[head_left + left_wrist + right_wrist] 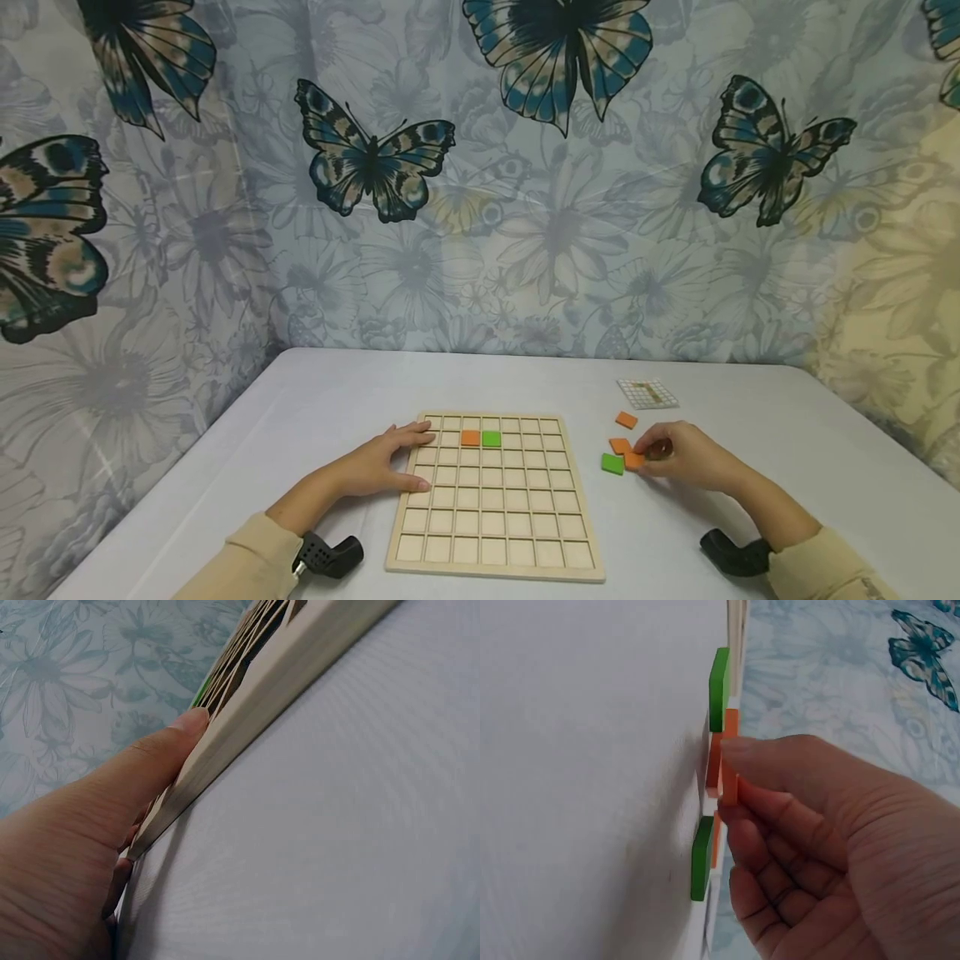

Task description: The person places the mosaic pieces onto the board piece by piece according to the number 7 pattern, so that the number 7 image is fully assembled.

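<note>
My left hand (378,462) rests on the left edge of the wooden grid board (495,574), fingers spread. Its thumb touches the board rim (247,716) in the left wrist view. An orange tile (470,438) and a green tile (491,439) lie side by side in the grid's upper part. Right of the board, my right hand (693,457) pinches an orange tile (633,462) between thumb and fingers. The right wrist view shows this orange tile (730,769) held on edge, with one green tile (718,690) beyond it and another green tile (702,859) nearer the camera.
Close to the right hand lie a loose green tile (612,464) and orange tiles (619,446), (626,420) on the white table (330,375). Behind them is a small gridded card (648,394). Butterfly-patterned cloth (555,292) hangs along the table's back.
</note>
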The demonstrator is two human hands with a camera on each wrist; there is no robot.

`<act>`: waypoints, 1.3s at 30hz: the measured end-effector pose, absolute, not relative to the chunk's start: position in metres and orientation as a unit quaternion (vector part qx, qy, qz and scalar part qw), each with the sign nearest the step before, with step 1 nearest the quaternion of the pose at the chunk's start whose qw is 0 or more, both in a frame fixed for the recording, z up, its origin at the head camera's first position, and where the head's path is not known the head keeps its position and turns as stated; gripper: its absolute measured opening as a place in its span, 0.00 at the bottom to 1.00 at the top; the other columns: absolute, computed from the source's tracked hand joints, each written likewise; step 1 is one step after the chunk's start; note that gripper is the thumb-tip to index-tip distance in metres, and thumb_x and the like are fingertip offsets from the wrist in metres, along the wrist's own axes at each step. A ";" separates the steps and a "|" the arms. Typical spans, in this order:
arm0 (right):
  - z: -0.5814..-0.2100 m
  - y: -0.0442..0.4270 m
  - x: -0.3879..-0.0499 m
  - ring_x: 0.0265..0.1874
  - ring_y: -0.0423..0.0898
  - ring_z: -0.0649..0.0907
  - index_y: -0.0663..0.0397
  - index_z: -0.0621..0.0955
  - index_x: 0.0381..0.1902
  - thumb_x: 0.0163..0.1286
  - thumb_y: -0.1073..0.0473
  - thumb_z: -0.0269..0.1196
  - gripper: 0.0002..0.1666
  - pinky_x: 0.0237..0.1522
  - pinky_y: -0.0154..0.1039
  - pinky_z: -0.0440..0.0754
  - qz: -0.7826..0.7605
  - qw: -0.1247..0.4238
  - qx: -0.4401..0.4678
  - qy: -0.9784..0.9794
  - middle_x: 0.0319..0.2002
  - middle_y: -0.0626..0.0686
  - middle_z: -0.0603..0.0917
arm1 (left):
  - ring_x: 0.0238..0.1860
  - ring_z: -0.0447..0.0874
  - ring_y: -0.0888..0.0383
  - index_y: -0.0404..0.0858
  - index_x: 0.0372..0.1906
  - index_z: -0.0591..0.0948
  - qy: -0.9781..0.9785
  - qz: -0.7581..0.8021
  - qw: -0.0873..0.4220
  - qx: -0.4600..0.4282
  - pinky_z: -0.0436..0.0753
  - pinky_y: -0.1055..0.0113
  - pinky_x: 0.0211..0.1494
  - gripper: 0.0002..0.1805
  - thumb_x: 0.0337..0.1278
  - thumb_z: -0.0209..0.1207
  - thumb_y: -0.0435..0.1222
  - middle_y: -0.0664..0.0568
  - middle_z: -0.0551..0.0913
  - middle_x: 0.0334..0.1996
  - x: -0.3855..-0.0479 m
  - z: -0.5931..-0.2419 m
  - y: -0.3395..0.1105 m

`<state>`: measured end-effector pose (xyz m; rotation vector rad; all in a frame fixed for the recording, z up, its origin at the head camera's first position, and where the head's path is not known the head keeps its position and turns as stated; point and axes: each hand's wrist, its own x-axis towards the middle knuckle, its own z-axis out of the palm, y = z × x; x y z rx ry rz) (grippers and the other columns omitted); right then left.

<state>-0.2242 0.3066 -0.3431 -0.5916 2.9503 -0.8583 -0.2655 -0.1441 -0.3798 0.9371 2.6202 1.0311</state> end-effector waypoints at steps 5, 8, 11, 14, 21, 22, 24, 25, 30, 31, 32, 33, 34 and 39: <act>-0.339 0.306 -0.225 0.28 0.32 0.73 0.60 0.82 0.35 0.53 0.62 0.69 0.12 0.28 0.28 0.76 -0.274 -0.001 -0.205 0.940 0.33 0.49 0.82 | 0.74 0.43 0.43 0.42 0.65 0.69 0.880 0.347 0.088 0.311 0.38 0.44 0.76 0.41 0.45 0.66 0.53 0.47 0.57 0.72 -0.265 -0.380 -0.144; -0.336 0.305 -0.226 0.28 0.31 0.72 0.60 0.82 0.35 0.53 0.63 0.68 0.11 0.29 0.28 0.76 -0.269 -0.007 -0.219 0.938 0.33 0.48 0.82 | 0.74 0.42 0.43 0.42 0.65 0.69 0.880 0.349 0.089 0.309 0.38 0.44 0.76 0.41 0.45 0.66 0.53 0.47 0.57 0.72 -0.265 -0.380 -0.144; -0.333 0.302 -0.227 0.28 0.31 0.72 0.59 0.82 0.35 0.53 0.63 0.68 0.10 0.28 0.29 0.76 -0.264 -0.016 -0.227 0.937 0.31 0.47 0.81 | 0.74 0.42 0.43 0.42 0.65 0.68 0.880 0.350 0.090 0.309 0.38 0.43 0.76 0.41 0.45 0.66 0.53 0.47 0.57 0.72 -0.265 -0.380 -0.144; -0.330 0.298 -0.229 0.28 0.31 0.72 0.58 0.83 0.36 0.54 0.63 0.68 0.10 0.28 0.29 0.75 -0.261 -0.021 -0.226 0.938 0.31 0.46 0.81 | 0.74 0.42 0.43 0.42 0.66 0.68 0.880 0.349 0.089 0.310 0.38 0.43 0.76 0.41 0.45 0.67 0.53 0.47 0.57 0.72 -0.266 -0.380 -0.143; -0.326 0.287 -0.236 0.28 0.34 0.73 0.56 0.83 0.36 0.55 0.60 0.68 0.10 0.28 0.29 0.75 -0.257 -0.015 -0.224 0.940 0.30 0.46 0.81 | 0.75 0.42 0.44 0.42 0.66 0.68 0.881 0.347 0.091 0.309 0.38 0.44 0.76 0.41 0.45 0.66 0.53 0.48 0.56 0.72 -0.266 -0.380 -0.142; -0.326 0.285 -0.237 0.28 0.34 0.73 0.56 0.83 0.36 0.55 0.59 0.68 0.11 0.27 0.29 0.75 -0.258 -0.013 -0.223 0.940 0.30 0.46 0.81 | 0.75 0.42 0.44 0.42 0.66 0.68 0.881 0.346 0.091 0.309 0.38 0.44 0.76 0.41 0.45 0.66 0.53 0.48 0.56 0.72 -0.266 -0.380 -0.142; -0.325 0.282 -0.238 0.28 0.34 0.73 0.56 0.83 0.37 0.55 0.57 0.68 0.12 0.27 0.29 0.75 -0.259 -0.010 -0.223 0.940 0.30 0.45 0.81 | 0.75 0.41 0.44 0.42 0.66 0.68 0.881 0.347 0.092 0.308 0.38 0.44 0.76 0.41 0.45 0.67 0.53 0.48 0.56 0.72 -0.266 -0.380 -0.142; -0.325 0.281 -0.239 0.28 0.34 0.73 0.56 0.83 0.37 0.55 0.57 0.69 0.12 0.27 0.29 0.75 -0.259 -0.010 -0.223 0.940 0.30 0.45 0.81 | 0.75 0.42 0.44 0.42 0.65 0.68 0.881 0.347 0.092 0.309 0.38 0.44 0.76 0.41 0.45 0.67 0.53 0.48 0.56 0.72 -0.267 -0.380 -0.142; -0.326 0.276 -0.245 0.29 0.36 0.74 0.56 0.83 0.38 0.55 0.58 0.68 0.12 0.29 0.30 0.76 -0.266 -0.009 -0.232 0.936 0.32 0.47 0.82 | 0.75 0.43 0.45 0.42 0.65 0.69 0.881 0.348 0.089 0.308 0.37 0.45 0.76 0.41 0.45 0.67 0.53 0.48 0.57 0.72 -0.267 -0.380 -0.142; -0.326 0.275 -0.246 0.30 0.37 0.74 0.56 0.83 0.38 0.55 0.59 0.68 0.12 0.29 0.30 0.76 -0.268 -0.007 -0.232 0.935 0.32 0.47 0.82 | 0.75 0.43 0.45 0.42 0.65 0.69 0.881 0.347 0.089 0.309 0.37 0.45 0.76 0.41 0.45 0.67 0.53 0.48 0.57 0.72 -0.267 -0.379 -0.142; -0.326 0.273 -0.247 0.30 0.37 0.74 0.56 0.83 0.38 0.55 0.60 0.68 0.12 0.29 0.30 0.76 -0.270 -0.005 -0.231 0.935 0.33 0.47 0.82 | 0.75 0.44 0.45 0.42 0.65 0.69 0.881 0.347 0.089 0.308 0.37 0.45 0.76 0.41 0.45 0.67 0.53 0.48 0.57 0.72 -0.266 -0.379 -0.142; -0.326 0.272 -0.248 0.30 0.38 0.74 0.56 0.83 0.38 0.55 0.60 0.67 0.11 0.29 0.30 0.76 -0.271 -0.003 -0.230 0.934 0.33 0.47 0.82 | 0.75 0.44 0.45 0.42 0.65 0.69 0.881 0.347 0.089 0.308 0.38 0.45 0.76 0.41 0.45 0.67 0.53 0.48 0.57 0.72 -0.266 -0.379 -0.143; -0.326 0.271 -0.249 0.31 0.38 0.74 0.56 0.83 0.39 0.56 0.61 0.67 0.11 0.30 0.30 0.76 -0.274 -0.001 -0.229 0.934 0.34 0.48 0.82 | 0.75 0.43 0.45 0.42 0.65 0.69 0.881 0.347 0.090 0.307 0.38 0.45 0.76 0.41 0.45 0.67 0.53 0.48 0.57 0.72 -0.266 -0.379 -0.143; -0.327 0.262 -0.253 0.33 0.41 0.75 0.56 0.83 0.39 0.57 0.62 0.66 0.11 0.31 0.30 0.77 -0.284 0.006 -0.223 0.932 0.36 0.49 0.82 | 0.75 0.42 0.44 0.41 0.65 0.69 0.880 0.351 0.092 0.306 0.37 0.44 0.76 0.41 0.45 0.67 0.52 0.47 0.57 0.72 -0.265 -0.378 -0.143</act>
